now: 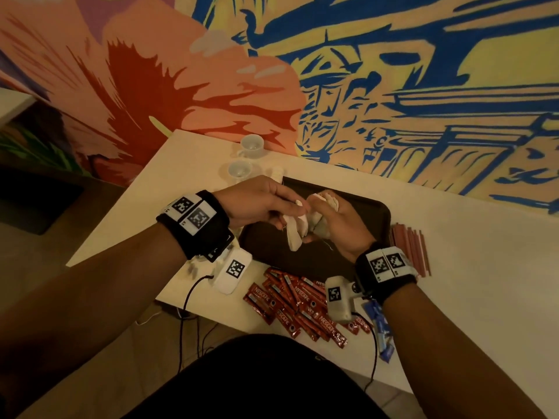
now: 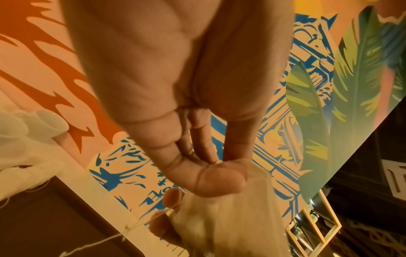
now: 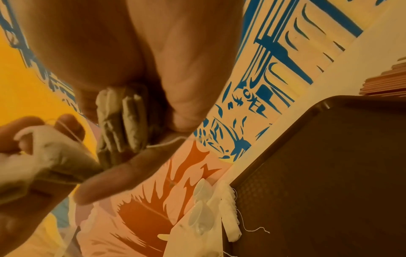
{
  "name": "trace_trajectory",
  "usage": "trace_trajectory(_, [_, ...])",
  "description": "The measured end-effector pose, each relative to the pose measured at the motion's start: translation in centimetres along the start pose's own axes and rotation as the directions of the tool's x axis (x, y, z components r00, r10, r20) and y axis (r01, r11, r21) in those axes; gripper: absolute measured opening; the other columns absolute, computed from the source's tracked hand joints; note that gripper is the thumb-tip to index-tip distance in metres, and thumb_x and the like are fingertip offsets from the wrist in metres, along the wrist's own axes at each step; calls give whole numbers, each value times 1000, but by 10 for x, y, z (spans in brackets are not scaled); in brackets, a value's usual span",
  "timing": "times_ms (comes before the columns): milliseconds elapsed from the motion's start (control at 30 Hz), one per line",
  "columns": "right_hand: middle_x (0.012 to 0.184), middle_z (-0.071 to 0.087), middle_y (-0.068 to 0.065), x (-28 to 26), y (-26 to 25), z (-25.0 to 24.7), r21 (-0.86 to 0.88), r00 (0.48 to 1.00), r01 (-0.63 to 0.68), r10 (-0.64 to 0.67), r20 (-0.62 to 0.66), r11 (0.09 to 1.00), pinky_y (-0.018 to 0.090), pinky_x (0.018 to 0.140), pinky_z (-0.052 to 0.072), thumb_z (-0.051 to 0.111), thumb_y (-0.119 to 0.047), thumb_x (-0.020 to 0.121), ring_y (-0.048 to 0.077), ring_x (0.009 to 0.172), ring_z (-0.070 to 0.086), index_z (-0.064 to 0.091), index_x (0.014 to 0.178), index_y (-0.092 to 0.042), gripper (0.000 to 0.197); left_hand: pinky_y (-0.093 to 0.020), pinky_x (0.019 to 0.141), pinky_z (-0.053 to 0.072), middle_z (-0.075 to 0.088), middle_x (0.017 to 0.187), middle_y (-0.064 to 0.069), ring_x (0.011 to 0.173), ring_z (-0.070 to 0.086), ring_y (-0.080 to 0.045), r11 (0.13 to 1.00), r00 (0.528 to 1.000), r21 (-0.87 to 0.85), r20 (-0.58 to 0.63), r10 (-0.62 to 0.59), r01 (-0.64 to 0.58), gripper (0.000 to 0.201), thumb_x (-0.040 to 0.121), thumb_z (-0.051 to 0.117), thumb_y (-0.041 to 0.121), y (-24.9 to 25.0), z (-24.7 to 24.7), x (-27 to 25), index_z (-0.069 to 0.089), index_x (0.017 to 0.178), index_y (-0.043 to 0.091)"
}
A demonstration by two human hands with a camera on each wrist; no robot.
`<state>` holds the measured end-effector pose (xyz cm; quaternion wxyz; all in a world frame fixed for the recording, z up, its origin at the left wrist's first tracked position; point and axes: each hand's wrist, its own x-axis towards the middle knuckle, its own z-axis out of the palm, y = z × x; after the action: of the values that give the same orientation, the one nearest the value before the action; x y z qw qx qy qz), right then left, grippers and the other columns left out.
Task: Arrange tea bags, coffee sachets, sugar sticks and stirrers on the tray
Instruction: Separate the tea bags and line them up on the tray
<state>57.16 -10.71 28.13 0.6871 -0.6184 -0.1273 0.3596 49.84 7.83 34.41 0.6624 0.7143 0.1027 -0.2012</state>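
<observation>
Both hands are up close, meeting over the tray (image 1: 375, 225). The left hand (image 1: 257, 204) pinches one tea bag (image 1: 294, 234) between thumb and fingers, and the bag hangs down from the pinch. In the left wrist view the thumb (image 2: 211, 179) presses on the top of that bag (image 2: 230, 217). The right hand (image 1: 335, 225) holds a small bunch of tea bags (image 1: 328, 201), with its fingers curled round them. In the right wrist view the bunch (image 3: 123, 121) sits packed side by side in the palm, and a thin white string (image 3: 167, 143) runs across the hand. The two hands touch at the fingertips, just above the middle of the tray. The tray is dark brown and lies flat on a white table (image 1: 453, 267). More tea bags (image 3: 228, 213) lie on the table at the far left corner of the tray. Red coffee sachets (image 1: 296, 303) lie in a loose pile on the table, near the front edge of the tray. Pinkish stirrers (image 1: 411, 249) lie in a neat row just right of the tray. Blue packets (image 1: 379, 331) lie near the right wrist. Two white cups (image 1: 246, 157) stand behind the left hand, close to a painted wall (image 1: 393, 86).
</observation>
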Motion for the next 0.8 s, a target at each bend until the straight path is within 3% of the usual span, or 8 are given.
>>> trace_trajectory(67, [98,69,16,-7,-1,-1,47,998,-3,0,56,999,39,64,59,56,-43,99,27,89,72,56,108,-8,37,-18,62,53,71,95,-13,87,56,-26,999,1000,-33,-2,-8,8,12,90,69,6,2,9,5,76,100,6])
trace_trajectory(167, [101,68,13,-17,0,-7,100,993,-16,4,118,995,38,59,61,55,-44,94,27,88,73,52,110,-11,37,-21,68,54,69,104,-18,95,55,-31,999,1000,-31,-7,-18,18,19,91,67,6,2,18,10,73,109,2])
trace_trajectory(267, [105,68,12,-25,1,-17,93,986,-29,13,168,995,37,56,61,69,-29,83,28,86,73,51,121,-12,45,-20,68,55,65,116,-30,99,54,-32,1000,1000,-22,-7,-22,22,26,94,64,4,1,26,12,69,119,0])
trace_trajectory(367, [101,69,8,-28,3,-28,73,975,-39,22,221,997,34,55,60,75,-15,84,25,85,71,54,126,-8,48,-18,66,54,63,119,-32,96,57,-29,1000,1000,-6,6,-13,13,28,93,67,7,2,34,9,69,120,1])
trace_trajectory(433, [97,70,9,-29,5,-37,110,971,-76,48,236,991,34,56,60,71,-12,90,26,87,70,57,124,-6,38,-19,64,54,69,110,-27,93,62,-25,1000,1000,0,-1,-1,1,31,91,68,6,4,38,7,67,122,1])
trace_trajectory(567, [98,69,11,-35,11,-53,144,979,-78,49,197,986,32,57,59,57,-3,97,27,90,70,66,118,-10,24,-21,63,54,73,92,-1,87,63,-16,999,997,41,-67,39,-36,29,90,68,3,7,44,1,69,118,8])
trace_trajectory(667, [102,71,12,-40,14,-59,114,987,-39,20,159,993,32,56,57,53,3,97,24,85,69,68,113,-10,25,-22,65,54,71,88,1,85,63,-16,998,991,18,-118,60,-58,25,92,65,0,6,49,-3,70,116,8])
trace_trajectory(800, [97,66,16,-47,11,-53,154,990,11,-32,138,988,29,49,51,69,-10,90,21,74,64,66,107,-7,17,-27,74,54,70,87,-2,79,62,-18,997,981,-41,-188,55,-63,22,93,65,3,1,56,-4,71,114,3])
